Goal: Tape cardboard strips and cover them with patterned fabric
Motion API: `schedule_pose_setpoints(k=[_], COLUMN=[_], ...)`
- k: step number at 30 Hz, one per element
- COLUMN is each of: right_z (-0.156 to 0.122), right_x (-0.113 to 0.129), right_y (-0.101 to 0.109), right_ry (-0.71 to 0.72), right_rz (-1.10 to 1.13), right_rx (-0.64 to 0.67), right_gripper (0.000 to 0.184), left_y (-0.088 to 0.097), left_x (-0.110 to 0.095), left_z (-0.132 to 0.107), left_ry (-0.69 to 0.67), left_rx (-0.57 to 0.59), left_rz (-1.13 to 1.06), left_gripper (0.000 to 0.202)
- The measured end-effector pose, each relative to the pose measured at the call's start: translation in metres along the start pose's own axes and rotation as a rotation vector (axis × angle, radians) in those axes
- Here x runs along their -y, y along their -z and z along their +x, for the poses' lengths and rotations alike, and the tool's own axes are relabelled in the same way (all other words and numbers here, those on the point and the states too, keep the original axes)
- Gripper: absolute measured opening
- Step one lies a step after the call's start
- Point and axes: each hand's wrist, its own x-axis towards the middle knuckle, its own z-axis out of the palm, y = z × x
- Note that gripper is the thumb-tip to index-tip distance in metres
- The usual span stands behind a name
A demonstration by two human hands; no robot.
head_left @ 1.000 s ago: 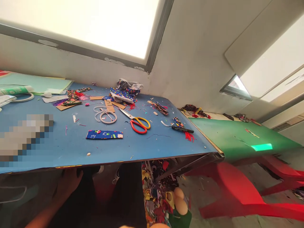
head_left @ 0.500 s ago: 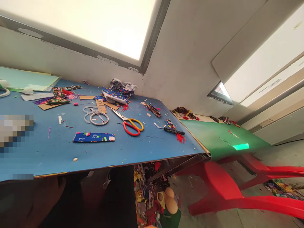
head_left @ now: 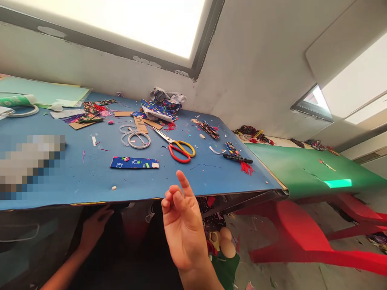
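My right hand (head_left: 183,225) is raised in front of the blue table's near edge, palm toward me. One finger points up, the others are loosely curled, and nothing shows in them. My left hand (head_left: 96,222) lies low below the table edge, over the dark lap, its fingers loosely stretched. Beyond the right hand are scissors (head_left: 178,149) with one red and one yellow handle, blades parted. A blue printed fabric strip (head_left: 134,162) lies flat left of them. Behind it is a pale ring (head_left: 139,139) with a loose coil.
Crumpled blue printed cloth (head_left: 160,110) and cardboard pieces (head_left: 140,125) lie at the back of the blue table (head_left: 90,181). At its right is a black pen-like object (head_left: 238,158) beside a red tassel (head_left: 246,168). A green table (head_left: 281,165) and red chairs (head_left: 298,231) stand to the right.
My right hand has come up into view before the table edge, and my left hand now shows below it. The view has shifted, so the table's things appear farther right and slightly higher.
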Motion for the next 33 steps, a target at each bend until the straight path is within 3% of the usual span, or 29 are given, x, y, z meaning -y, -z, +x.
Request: schedule_pose_setpoints(k=[6, 10, 14, 21, 24, 26, 29, 33], right_z=[-0.003, -0.007, -0.009, -0.016, -0.018, -0.018, -0.015, -0.006], right_x=[0.008, 0.01, 0.009, 0.011, 0.011, 0.009, 0.001, -0.006], right_y=[0.004, 0.005, 0.008, 0.01, 0.008, 0.008, 0.018, 0.05], right_ry=[0.007, 0.032, 0.076, 0.077, 0.076, 0.092, 0.158, 0.254], right_rz=[0.067, 0.054, 0.053, 0.086, 0.105, 0.095, -0.032, -0.421], right_rx=[-0.025, -0.002, 0.027, 0.1, 0.139, 0.16, 0.159, 0.096], right_gripper=[0.038, 0.038, 0.034, 0.026, 0.026, 0.027, 0.03, 0.032], left_y=[-0.022, -0.032, -0.033, -0.021, -0.015, -0.009, 0.001, 0.018], left_x=[0.044, 0.047, 0.025, -0.043, -0.069, -0.081, -0.094, -0.109], left_z=[-0.007, -0.024, -0.036, -0.058, -0.073, -0.085, -0.102, -0.108], left_ry=[-0.031, -0.06, -0.093, -0.138, -0.171, -0.213, -0.398, -0.942], left_rx=[0.029, 0.111, 0.118, 0.09, 0.15, 0.208, 0.242, 0.01], left_rz=[0.019, -0.039, -0.087, -0.207, -0.255, -0.163, 0.138, 0.355], left_gripper=[0.047, 0.055, 0.052, 0.043, 0.034, 0.027, 0.027, 0.018])
